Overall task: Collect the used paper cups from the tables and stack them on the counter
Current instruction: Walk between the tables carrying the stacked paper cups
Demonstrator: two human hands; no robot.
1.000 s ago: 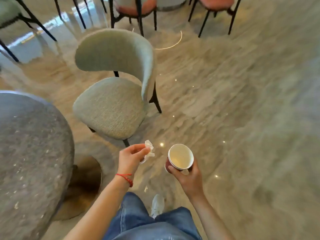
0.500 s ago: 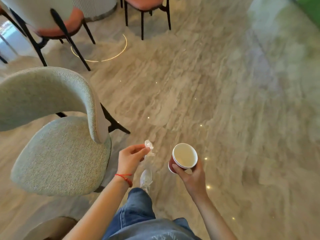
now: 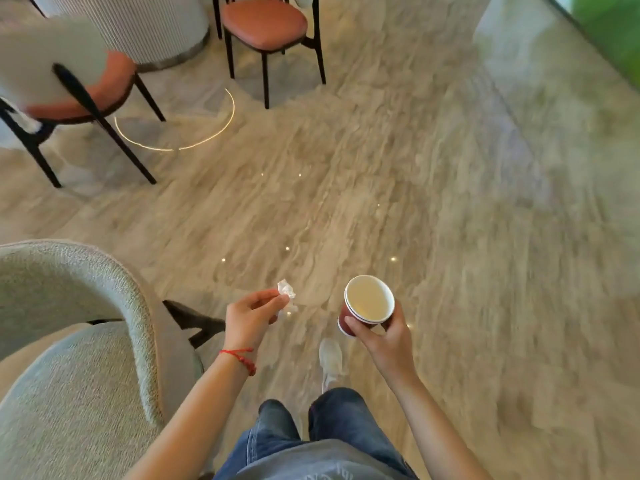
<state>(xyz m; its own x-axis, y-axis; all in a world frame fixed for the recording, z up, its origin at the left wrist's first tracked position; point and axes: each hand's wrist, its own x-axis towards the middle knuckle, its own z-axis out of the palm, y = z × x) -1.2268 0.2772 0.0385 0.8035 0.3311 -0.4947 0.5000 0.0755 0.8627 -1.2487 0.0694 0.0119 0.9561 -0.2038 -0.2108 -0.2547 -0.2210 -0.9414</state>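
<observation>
floor: glossy beige stone [image 3: 381, 161], blurred
cups: red paper cups [image 3: 367, 304], nested, mouth up, over the floor
right hand: right hand [image 3: 388, 337] fingers curled round the cups
left hand: left hand [image 3: 247, 318] fingers pinch a crumpled wrapper [image 3: 286, 289]
chairs: grey chair [image 3: 69, 358] at left, orange-seated chair [image 3: 266, 26] beyond

floor [image 3: 398, 188]: looking like polished stone with beige veining, glossy, mirroring small ceiling lights
paper cups [image 3: 367, 304]: showing matt red paper outside, pale smooth lining inside, white rolled rims
wrapper [image 3: 286, 292]: appearing as crinkled, thin, whitish film or paper
near chair [image 3: 69, 375]: wearing rough, nubbly grey-green cloth
far chairs [image 3: 265, 19]: showing smooth terracotta seat pads on matt black frames
jeans [image 3: 322, 445]: looking like faded blue denim
wrist cord [image 3: 240, 356]: appearing as red braided thread
</observation>
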